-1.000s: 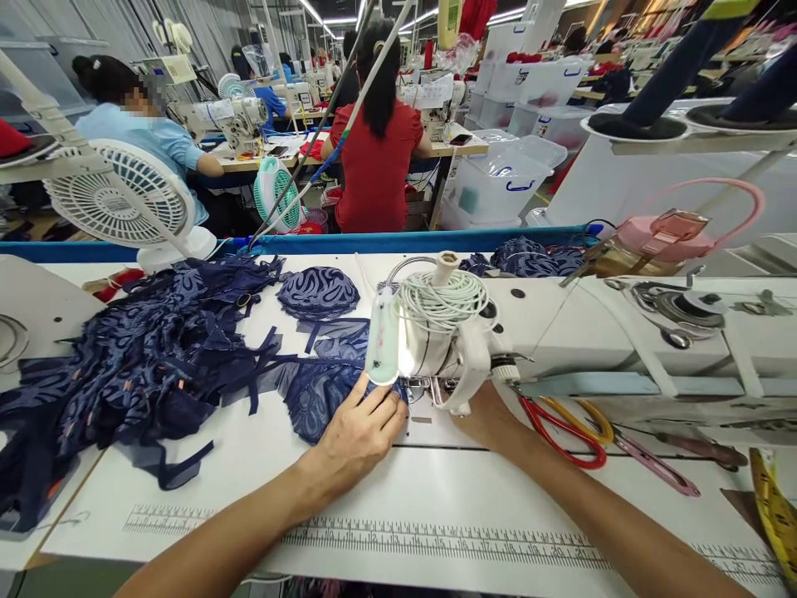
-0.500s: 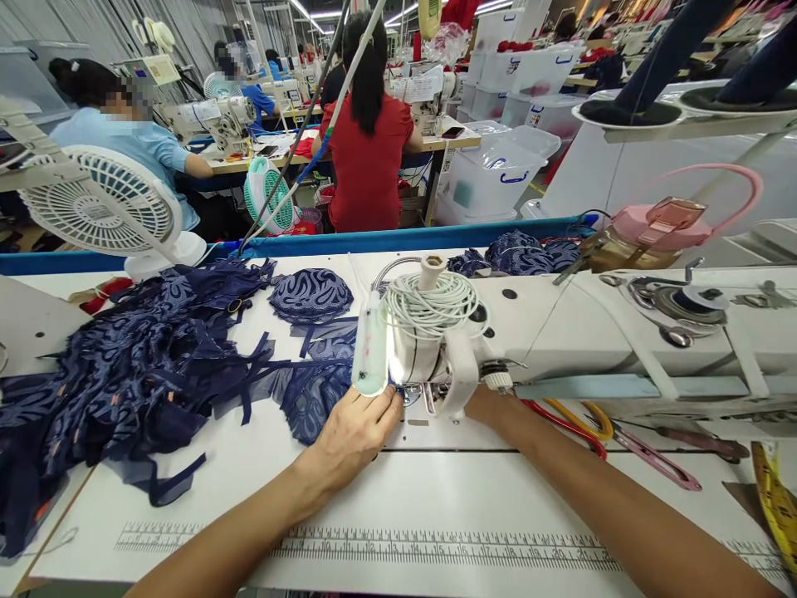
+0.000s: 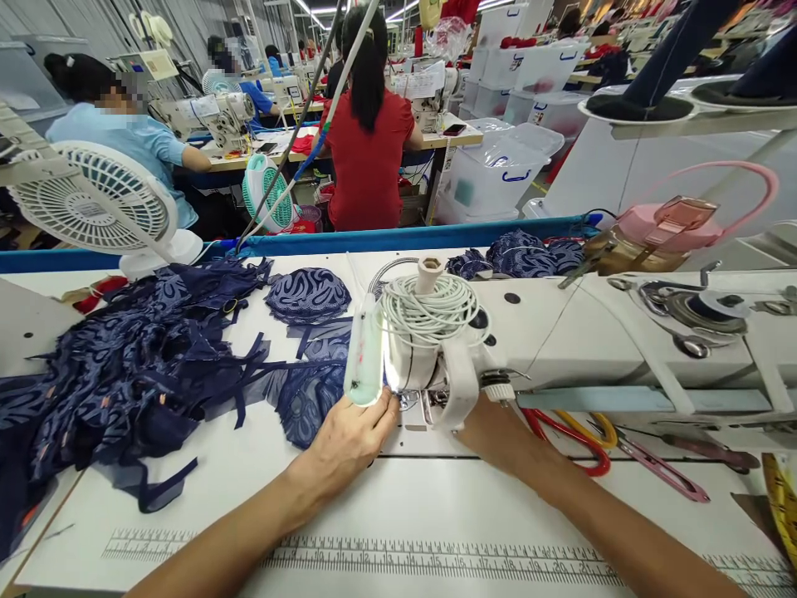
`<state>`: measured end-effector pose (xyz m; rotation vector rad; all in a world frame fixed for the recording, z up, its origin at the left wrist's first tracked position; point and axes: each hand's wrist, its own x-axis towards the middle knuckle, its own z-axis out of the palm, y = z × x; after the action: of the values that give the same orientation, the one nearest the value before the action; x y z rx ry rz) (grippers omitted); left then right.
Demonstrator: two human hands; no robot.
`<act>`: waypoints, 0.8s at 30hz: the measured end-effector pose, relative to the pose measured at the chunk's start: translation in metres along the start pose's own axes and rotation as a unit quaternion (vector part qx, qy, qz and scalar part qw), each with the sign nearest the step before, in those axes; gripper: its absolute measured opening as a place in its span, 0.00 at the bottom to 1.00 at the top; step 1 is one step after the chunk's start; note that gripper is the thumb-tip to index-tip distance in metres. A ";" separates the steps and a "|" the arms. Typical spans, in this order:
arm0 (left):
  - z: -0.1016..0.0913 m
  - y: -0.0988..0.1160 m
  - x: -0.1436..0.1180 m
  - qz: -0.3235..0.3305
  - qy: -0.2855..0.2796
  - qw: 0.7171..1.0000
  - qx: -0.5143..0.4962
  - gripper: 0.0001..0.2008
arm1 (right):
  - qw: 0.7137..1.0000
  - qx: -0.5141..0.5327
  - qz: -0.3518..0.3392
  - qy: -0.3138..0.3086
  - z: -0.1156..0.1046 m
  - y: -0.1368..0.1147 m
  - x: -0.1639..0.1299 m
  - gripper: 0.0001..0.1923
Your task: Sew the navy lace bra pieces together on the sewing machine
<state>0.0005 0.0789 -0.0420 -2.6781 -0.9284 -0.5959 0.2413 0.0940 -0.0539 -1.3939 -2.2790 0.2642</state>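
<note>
At the far left a white desk fan (image 3: 93, 198) stands at the back edge of the white table (image 3: 398, 507), turned toward the seat so that it would blow across the work. Just right of it a loose heap of navy lace pieces (image 3: 130, 374) spreads over the left half of the table, straps trailing out of it, piled within reach of the left arm, and a single moulded navy cup (image 3: 304, 295) lies apart behind it. The left hand (image 3: 346, 438) lies palm down with its fingers stretched forward and pressed flat on the navy lace piece (image 3: 310, 400) that runs in under the head of the sewing machine (image 3: 560, 332); it looks placed there to keep the cloth flat and steer it at the needle, gripping nothing. The needle area itself is mostly hidden behind a pale lamp (image 3: 364, 359) clipped to the head and a coil of white cord (image 3: 429, 306) wound on top. The right hand (image 3: 491, 428) reaches in under the machine head from the other side, and its fingers are hidden behind the guard, so I cannot tell whether they are open or pinching the cloth. Right of that wrist, red-handled scissors (image 3: 569, 440) and pink thread snips (image 3: 660, 469) lie under the machine arm, close by for cutting. On the machine's far end a pink bottle (image 3: 660, 232) sits, and more navy cups (image 3: 516, 253) rest behind the machine.
</note>
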 end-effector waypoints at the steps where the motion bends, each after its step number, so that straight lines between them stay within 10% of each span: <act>1: 0.001 0.000 -0.001 0.000 0.000 1.000 -0.002 0.16 | 1.000 -0.010 -0.010 0.004 -0.003 -0.004 -0.004 0.10; 10: 0.004 -0.005 -0.005 -0.004 0.029 0.999 -0.034 0.15 | 0.983 -0.011 -0.144 0.110 -0.008 -0.015 -0.014 0.08; 24: 0.000 -0.013 -0.006 -0.027 -0.009 0.996 -0.090 0.17 | 0.981 0.031 -0.132 0.137 -0.014 -0.017 -0.005 0.13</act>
<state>-0.0119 0.0855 -0.0430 -2.8272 -0.9989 -0.7000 0.2359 0.0802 -0.0364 -1.0125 -2.1711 0.0530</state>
